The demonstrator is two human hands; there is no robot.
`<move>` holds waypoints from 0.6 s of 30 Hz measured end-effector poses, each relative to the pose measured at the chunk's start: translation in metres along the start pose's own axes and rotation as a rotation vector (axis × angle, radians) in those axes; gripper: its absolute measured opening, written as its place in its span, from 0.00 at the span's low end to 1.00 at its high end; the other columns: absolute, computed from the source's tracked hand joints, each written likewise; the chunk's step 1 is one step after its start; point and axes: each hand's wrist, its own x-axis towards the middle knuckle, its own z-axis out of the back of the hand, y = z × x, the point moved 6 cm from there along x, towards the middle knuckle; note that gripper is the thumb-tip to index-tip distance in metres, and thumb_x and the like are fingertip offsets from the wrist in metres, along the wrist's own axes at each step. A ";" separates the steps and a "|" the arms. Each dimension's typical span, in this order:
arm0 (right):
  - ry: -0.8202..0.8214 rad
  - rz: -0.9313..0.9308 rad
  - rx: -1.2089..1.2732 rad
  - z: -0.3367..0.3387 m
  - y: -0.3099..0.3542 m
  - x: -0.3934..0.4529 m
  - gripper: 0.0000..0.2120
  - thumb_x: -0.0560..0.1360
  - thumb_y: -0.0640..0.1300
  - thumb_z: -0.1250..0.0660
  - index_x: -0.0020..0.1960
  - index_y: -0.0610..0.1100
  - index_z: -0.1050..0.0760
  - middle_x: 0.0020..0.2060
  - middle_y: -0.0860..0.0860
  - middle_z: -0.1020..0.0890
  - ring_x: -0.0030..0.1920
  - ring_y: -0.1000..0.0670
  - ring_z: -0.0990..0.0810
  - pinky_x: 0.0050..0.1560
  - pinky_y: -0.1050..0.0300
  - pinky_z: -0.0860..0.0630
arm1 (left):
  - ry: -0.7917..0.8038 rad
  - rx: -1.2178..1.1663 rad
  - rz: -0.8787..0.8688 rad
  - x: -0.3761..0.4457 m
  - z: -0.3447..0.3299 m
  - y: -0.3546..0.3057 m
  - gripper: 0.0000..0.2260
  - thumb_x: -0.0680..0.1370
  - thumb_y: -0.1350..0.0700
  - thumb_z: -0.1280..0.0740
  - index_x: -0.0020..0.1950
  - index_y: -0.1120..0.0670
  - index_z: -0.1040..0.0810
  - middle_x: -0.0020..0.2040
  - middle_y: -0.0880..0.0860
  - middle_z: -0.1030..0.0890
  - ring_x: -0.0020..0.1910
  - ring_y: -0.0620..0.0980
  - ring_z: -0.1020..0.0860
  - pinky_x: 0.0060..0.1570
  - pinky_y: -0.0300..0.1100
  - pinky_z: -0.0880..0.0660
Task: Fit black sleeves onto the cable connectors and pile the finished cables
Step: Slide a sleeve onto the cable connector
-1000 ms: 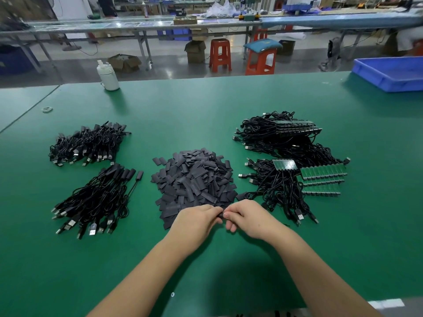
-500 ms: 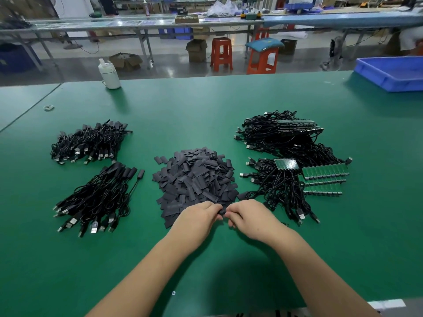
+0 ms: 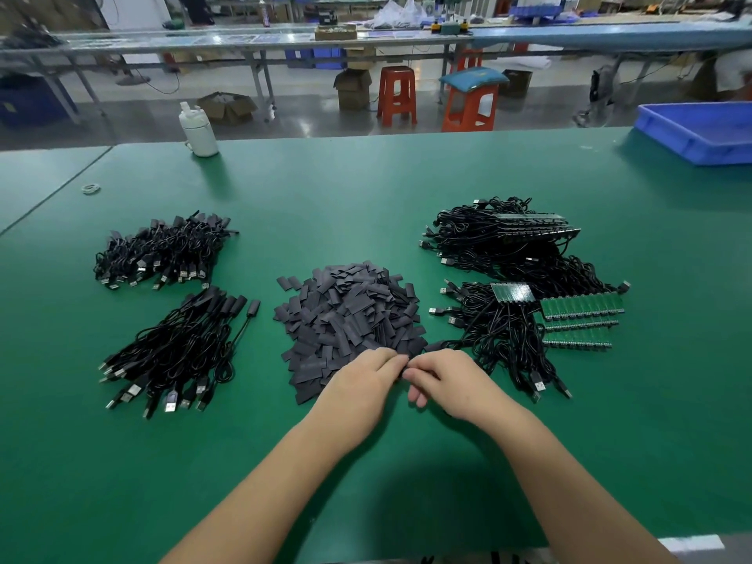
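Almost nothing has shifted since the earlier frames: both hands stay together at the near edge of the heap of sleeves (image 3: 350, 319), fingertips meeting over a small dark piece. On the left hand (image 3: 358, 394) the fingers are curled inward, and on the right hand (image 3: 449, 380) they are bent too, with thumb and forefinger closed toward the left; something black shows where they meet, but whether it is a sleeve, a connector or both cannot be told. A thin cable seems to run from the right hand toward the tangle of bare cables (image 3: 508, 335) with green boards on the right. Two piles of finished cables (image 3: 175, 352) lie well apart on the left of the green table (image 3: 366, 189). Each sleeve looks light, flat and soft, likely to collapse shut, so pinching its edges should open its mouth; the connector looks stiff and is best held by its body, not the limp cable.
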 end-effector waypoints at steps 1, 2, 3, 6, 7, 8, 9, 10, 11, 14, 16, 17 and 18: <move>-0.008 0.000 0.057 0.001 0.001 -0.001 0.12 0.82 0.47 0.37 0.43 0.49 0.20 0.35 0.55 0.14 0.35 0.57 0.16 0.40 0.62 0.25 | -0.037 -0.058 0.010 0.002 0.004 -0.001 0.28 0.74 0.67 0.36 0.73 0.52 0.31 0.67 0.51 0.28 0.63 0.48 0.28 0.64 0.36 0.31; -0.021 -0.007 0.145 0.003 0.001 -0.001 0.11 0.82 0.46 0.37 0.43 0.48 0.20 0.36 0.53 0.14 0.35 0.55 0.16 0.38 0.63 0.25 | -0.084 -0.155 0.063 0.003 0.009 0.001 0.29 0.75 0.68 0.37 0.75 0.51 0.34 0.68 0.50 0.29 0.63 0.44 0.28 0.64 0.30 0.35; -0.041 -0.021 0.269 0.005 0.001 -0.002 0.10 0.82 0.44 0.36 0.44 0.47 0.20 0.36 0.51 0.14 0.35 0.53 0.15 0.38 0.62 0.24 | -0.141 -0.284 0.149 0.004 0.015 0.004 0.29 0.77 0.66 0.37 0.76 0.50 0.36 0.67 0.47 0.29 0.59 0.39 0.27 0.63 0.27 0.36; -0.106 -0.034 0.712 0.016 0.005 -0.004 0.09 0.81 0.40 0.36 0.48 0.40 0.18 0.40 0.44 0.13 0.37 0.49 0.15 0.44 0.58 0.20 | -0.183 -0.813 0.492 0.001 0.013 0.017 0.21 0.81 0.58 0.35 0.73 0.47 0.33 0.61 0.42 0.23 0.52 0.38 0.21 0.58 0.33 0.27; -0.126 -0.021 0.809 0.020 0.008 -0.003 0.09 0.81 0.41 0.36 0.49 0.39 0.18 0.42 0.42 0.13 0.39 0.48 0.15 0.45 0.59 0.18 | -0.108 -0.984 0.537 0.000 0.007 0.014 0.17 0.82 0.57 0.36 0.70 0.47 0.29 0.61 0.44 0.20 0.54 0.39 0.20 0.60 0.37 0.26; -0.145 -0.007 0.883 0.023 0.012 -0.003 0.09 0.81 0.41 0.36 0.51 0.39 0.18 0.43 0.42 0.13 0.41 0.48 0.14 0.46 0.59 0.17 | -0.036 -1.083 0.536 0.000 0.002 0.007 0.14 0.82 0.56 0.37 0.67 0.49 0.25 0.60 0.46 0.18 0.57 0.41 0.20 0.62 0.40 0.26; -0.167 0.003 0.950 0.025 0.015 -0.002 0.09 0.81 0.42 0.36 0.51 0.39 0.18 0.44 0.42 0.13 0.42 0.48 0.14 0.46 0.58 0.17 | 0.013 -1.127 0.514 0.000 0.001 -0.001 0.12 0.82 0.55 0.37 0.65 0.50 0.23 0.59 0.47 0.17 0.58 0.42 0.20 0.63 0.41 0.27; -0.192 0.006 1.016 0.027 0.018 -0.001 0.09 0.81 0.42 0.36 0.52 0.39 0.18 0.45 0.42 0.13 0.43 0.47 0.14 0.46 0.58 0.17 | 0.039 -1.162 0.500 -0.001 -0.001 -0.008 0.11 0.82 0.55 0.37 0.63 0.52 0.21 0.58 0.49 0.17 0.58 0.44 0.20 0.63 0.41 0.27; -0.220 0.003 1.075 0.029 0.020 0.000 0.09 0.81 0.42 0.36 0.52 0.38 0.18 0.45 0.42 0.13 0.45 0.46 0.14 0.45 0.58 0.17 | 0.040 -1.198 0.502 -0.002 -0.002 -0.013 0.10 0.82 0.56 0.36 0.62 0.53 0.20 0.57 0.52 0.16 0.55 0.45 0.20 0.62 0.41 0.26; -0.280 -0.005 1.177 0.029 0.025 0.004 0.09 0.81 0.43 0.35 0.52 0.39 0.18 0.47 0.43 0.13 0.47 0.47 0.13 0.43 0.60 0.18 | -0.022 -1.235 0.547 -0.003 -0.002 -0.016 0.07 0.79 0.59 0.32 0.56 0.57 0.19 0.50 0.57 0.16 0.48 0.48 0.22 0.57 0.42 0.27; -0.299 0.000 1.186 0.026 0.025 0.005 0.09 0.81 0.43 0.35 0.52 0.39 0.18 0.47 0.44 0.13 0.49 0.48 0.14 0.46 0.61 0.18 | -0.039 -1.245 0.542 -0.004 0.001 -0.017 0.05 0.79 0.60 0.32 0.53 0.60 0.19 0.44 0.56 0.18 0.43 0.49 0.21 0.52 0.43 0.25; -0.307 0.001 1.180 0.025 0.025 0.005 0.09 0.80 0.43 0.34 0.52 0.39 0.18 0.47 0.44 0.13 0.49 0.48 0.14 0.47 0.61 0.18 | -0.045 -1.253 0.537 -0.004 0.003 -0.017 0.05 0.79 0.60 0.32 0.53 0.60 0.19 0.41 0.55 0.18 0.40 0.50 0.20 0.48 0.41 0.23; -0.311 0.003 1.179 0.024 0.024 0.006 0.09 0.80 0.43 0.34 0.52 0.39 0.18 0.47 0.44 0.13 0.49 0.48 0.14 0.48 0.60 0.18 | -0.053 -1.252 0.539 -0.005 0.006 -0.016 0.05 0.80 0.60 0.33 0.52 0.59 0.19 0.39 0.53 0.18 0.38 0.49 0.20 0.45 0.40 0.22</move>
